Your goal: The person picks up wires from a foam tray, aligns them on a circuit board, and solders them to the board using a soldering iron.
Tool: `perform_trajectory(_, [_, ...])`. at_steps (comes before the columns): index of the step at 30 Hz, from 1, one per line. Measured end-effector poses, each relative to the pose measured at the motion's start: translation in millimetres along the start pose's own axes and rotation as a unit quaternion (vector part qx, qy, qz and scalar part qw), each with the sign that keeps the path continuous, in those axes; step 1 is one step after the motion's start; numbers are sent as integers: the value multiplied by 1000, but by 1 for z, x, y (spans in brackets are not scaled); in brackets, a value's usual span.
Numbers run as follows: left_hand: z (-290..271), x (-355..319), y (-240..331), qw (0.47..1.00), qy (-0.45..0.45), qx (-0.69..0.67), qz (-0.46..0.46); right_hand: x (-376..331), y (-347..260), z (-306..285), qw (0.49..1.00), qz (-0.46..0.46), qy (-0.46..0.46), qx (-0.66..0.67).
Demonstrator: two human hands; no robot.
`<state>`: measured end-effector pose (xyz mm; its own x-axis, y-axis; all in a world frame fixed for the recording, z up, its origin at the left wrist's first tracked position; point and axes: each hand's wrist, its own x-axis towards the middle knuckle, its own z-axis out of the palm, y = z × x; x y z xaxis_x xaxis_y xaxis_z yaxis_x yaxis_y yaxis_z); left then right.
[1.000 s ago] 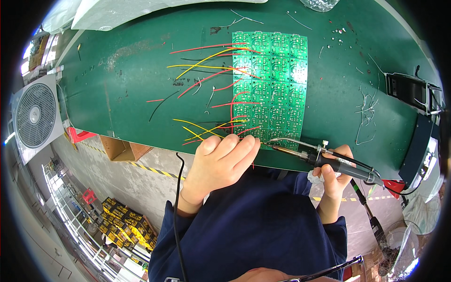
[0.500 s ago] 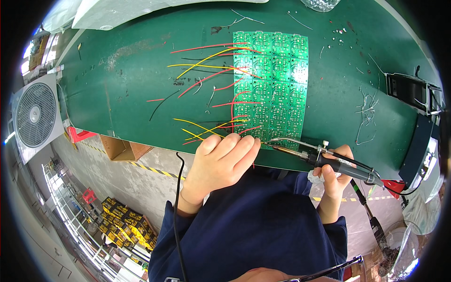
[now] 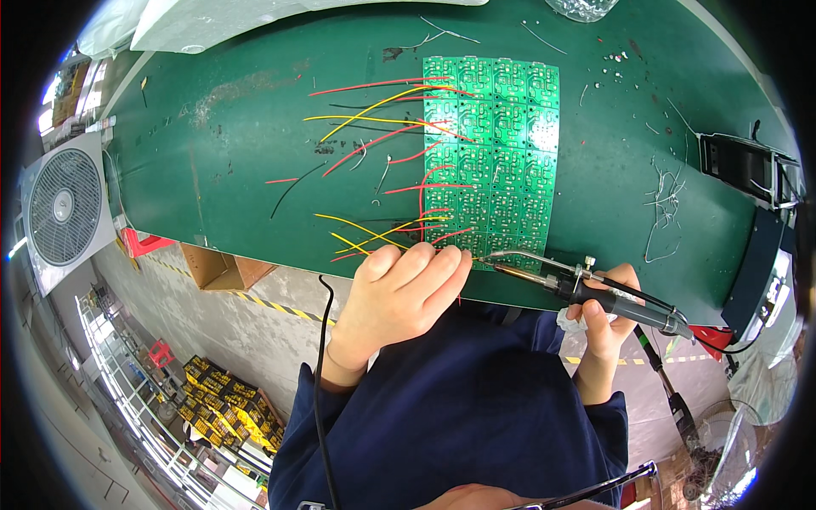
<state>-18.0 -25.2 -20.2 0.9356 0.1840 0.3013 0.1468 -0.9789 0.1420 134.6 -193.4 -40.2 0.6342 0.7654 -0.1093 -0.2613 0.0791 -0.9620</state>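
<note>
A panel of green circuit boards (image 3: 510,153) lies on the green table, with red, yellow and black wires (image 3: 374,157) reaching out from its left side. My left hand (image 3: 412,289) is closed in a pinch at the panel's near left corner. Its fingers mostly hide what they hold; a thin red wire end pokes out below them. In my right hand (image 3: 608,319) is a black soldering iron (image 3: 595,293) with a thin metal feed tube (image 3: 531,255) along it. The iron's tip points left, close to my left fingertips at the panel's near edge. A crumpled white tissue (image 3: 578,321) shows by my right hand.
Loose wire clippings (image 3: 663,204) and white crumbs lie on the table (image 3: 246,153). A black stand (image 3: 748,166) is at the right edge. A black cable (image 3: 325,357) hangs beside my left forearm. Left of the table are a fan (image 3: 64,204) and a cardboard box (image 3: 223,268).
</note>
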Motion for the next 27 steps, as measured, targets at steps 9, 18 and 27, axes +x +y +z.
perform_trajectory(9, [0, 0, 0, 1000, 2, 1, 3, 0, 0, -1, 1000, -1, -1, -6])
perform_trajectory(18, [0, 0, 0, 1000, 2, -2, 2, -1, -1, -1, 1000, 4, 1, -7])
perform_trajectory(27, [1, 0, 0, 1000, 6, -2, 1, 0, 1, -1, 1000, -4, -2, -2])
